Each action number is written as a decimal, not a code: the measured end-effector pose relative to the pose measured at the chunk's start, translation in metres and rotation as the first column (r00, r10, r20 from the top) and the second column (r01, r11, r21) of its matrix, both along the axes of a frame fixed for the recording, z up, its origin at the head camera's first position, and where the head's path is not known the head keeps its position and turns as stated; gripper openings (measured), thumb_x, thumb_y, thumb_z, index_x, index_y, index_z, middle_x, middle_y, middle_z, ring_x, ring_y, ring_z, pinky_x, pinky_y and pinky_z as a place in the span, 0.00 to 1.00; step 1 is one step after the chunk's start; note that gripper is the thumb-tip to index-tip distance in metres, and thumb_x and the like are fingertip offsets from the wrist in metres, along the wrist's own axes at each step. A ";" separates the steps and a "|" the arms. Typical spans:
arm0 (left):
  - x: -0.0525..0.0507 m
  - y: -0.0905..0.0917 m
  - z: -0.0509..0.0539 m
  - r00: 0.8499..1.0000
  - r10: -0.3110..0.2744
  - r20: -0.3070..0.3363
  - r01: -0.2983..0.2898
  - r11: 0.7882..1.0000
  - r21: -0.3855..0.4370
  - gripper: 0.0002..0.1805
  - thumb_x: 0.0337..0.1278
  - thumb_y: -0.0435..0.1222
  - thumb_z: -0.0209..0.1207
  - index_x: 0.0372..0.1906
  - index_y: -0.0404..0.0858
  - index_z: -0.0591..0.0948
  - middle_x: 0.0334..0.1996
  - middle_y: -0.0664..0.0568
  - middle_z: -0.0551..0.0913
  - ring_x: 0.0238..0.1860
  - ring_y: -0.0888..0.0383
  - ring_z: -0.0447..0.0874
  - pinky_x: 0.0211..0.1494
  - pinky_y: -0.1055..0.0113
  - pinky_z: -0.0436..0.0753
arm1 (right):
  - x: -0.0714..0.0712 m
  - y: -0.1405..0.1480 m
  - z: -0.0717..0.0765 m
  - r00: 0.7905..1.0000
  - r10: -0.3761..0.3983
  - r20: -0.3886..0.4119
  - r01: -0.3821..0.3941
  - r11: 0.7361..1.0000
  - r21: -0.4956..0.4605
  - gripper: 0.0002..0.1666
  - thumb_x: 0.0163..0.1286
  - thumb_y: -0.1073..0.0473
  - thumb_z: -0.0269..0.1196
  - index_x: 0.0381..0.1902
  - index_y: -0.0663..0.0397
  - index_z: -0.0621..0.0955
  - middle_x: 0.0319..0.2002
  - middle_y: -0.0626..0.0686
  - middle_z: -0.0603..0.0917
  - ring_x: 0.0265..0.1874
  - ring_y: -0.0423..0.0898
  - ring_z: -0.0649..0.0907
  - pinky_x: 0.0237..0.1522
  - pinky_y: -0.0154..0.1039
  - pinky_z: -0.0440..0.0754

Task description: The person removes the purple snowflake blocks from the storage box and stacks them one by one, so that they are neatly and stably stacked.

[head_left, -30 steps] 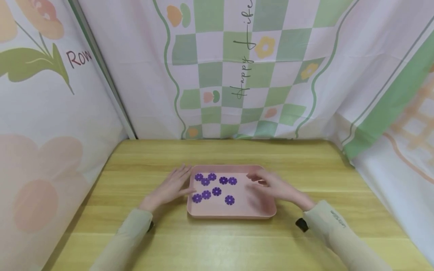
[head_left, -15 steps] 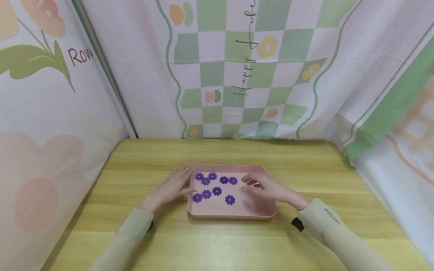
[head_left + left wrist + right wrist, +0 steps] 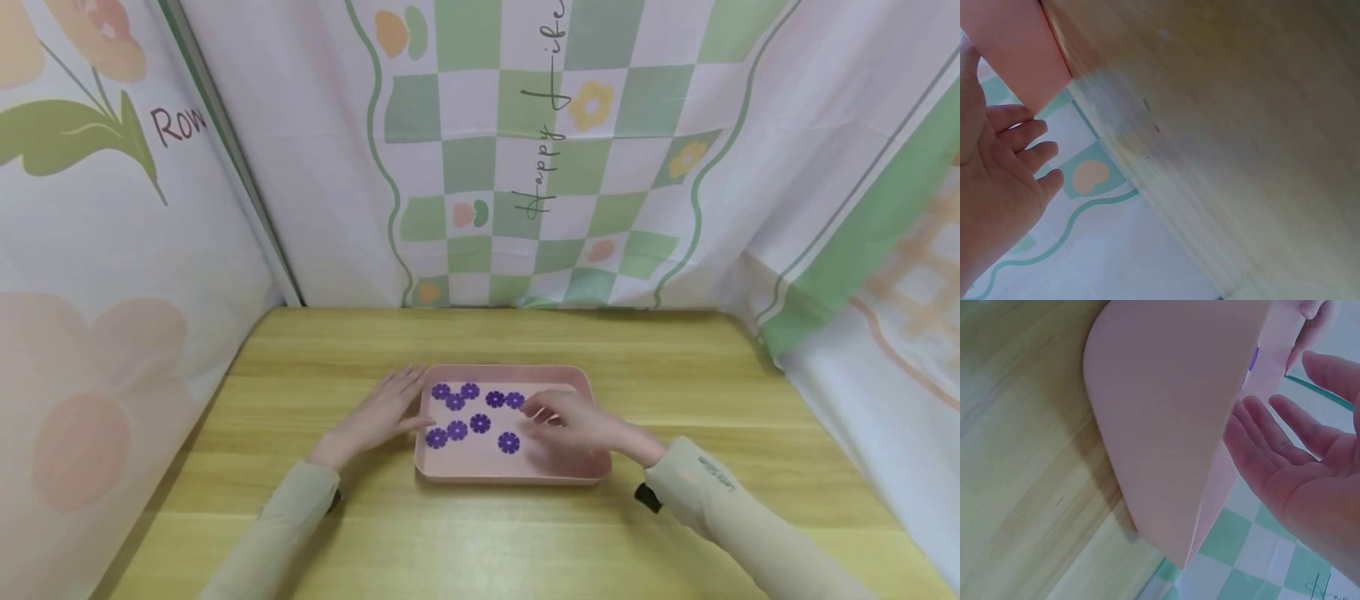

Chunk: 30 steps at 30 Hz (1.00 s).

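Note:
A pink tray (image 3: 513,480) lies on the table, holding several purple flower-shaped discs (image 3: 480,423), mostly over its left half. My left hand (image 3: 377,417) rests at the tray's left end, its thumb over the rim and the other fingers stretched along the outside. In the left wrist view those fingers (image 3: 1035,130) touch or nearly touch the tray's wall. Over the tray's right half is my right hand (image 3: 573,421), its fingers bent loosely and its fingertips close to a disc (image 3: 514,401). The right wrist view shows a gap between thumb and fingers, with nothing held.
The wooden table (image 3: 480,533) extends around the tray on all sides. A patterned curtain (image 3: 540,167) hangs along its back edge, with further cloths at left and right. A black band (image 3: 647,497) shows by the right sleeve.
My right hand has moved left across the tray, bringing its fingertips closer to the discs. The left hand, the tray and the discs stay as they were.

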State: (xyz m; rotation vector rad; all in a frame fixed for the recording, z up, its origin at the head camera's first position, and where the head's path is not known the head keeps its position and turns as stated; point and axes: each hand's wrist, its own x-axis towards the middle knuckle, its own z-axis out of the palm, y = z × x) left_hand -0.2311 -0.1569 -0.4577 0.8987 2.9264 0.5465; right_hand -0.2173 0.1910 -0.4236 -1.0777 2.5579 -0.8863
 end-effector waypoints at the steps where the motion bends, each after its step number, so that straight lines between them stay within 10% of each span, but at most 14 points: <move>1: 0.000 0.000 0.000 1.000 0.000 -0.001 0.000 1.000 -0.003 0.48 0.65 0.56 0.56 0.77 0.33 0.52 0.78 0.37 0.54 0.79 0.39 0.50 0.83 0.43 0.49 | 0.000 -0.001 -0.001 1.000 0.005 0.000 -0.005 1.000 -0.002 0.21 0.70 0.60 0.62 0.56 0.68 0.77 0.53 0.64 0.83 0.50 0.58 0.85 0.55 0.51 0.86; 30: -0.002 0.000 -0.004 0.999 0.015 -0.039 -0.018 0.998 -0.065 0.48 0.66 0.60 0.52 0.78 0.34 0.52 0.78 0.38 0.54 0.80 0.39 0.48 0.82 0.41 0.48 | 0.004 -0.032 -0.008 0.996 -0.010 -0.094 0.025 0.986 0.163 0.20 0.59 0.62 0.69 0.49 0.65 0.81 0.34 0.51 0.83 0.34 0.40 0.79 0.39 0.30 0.81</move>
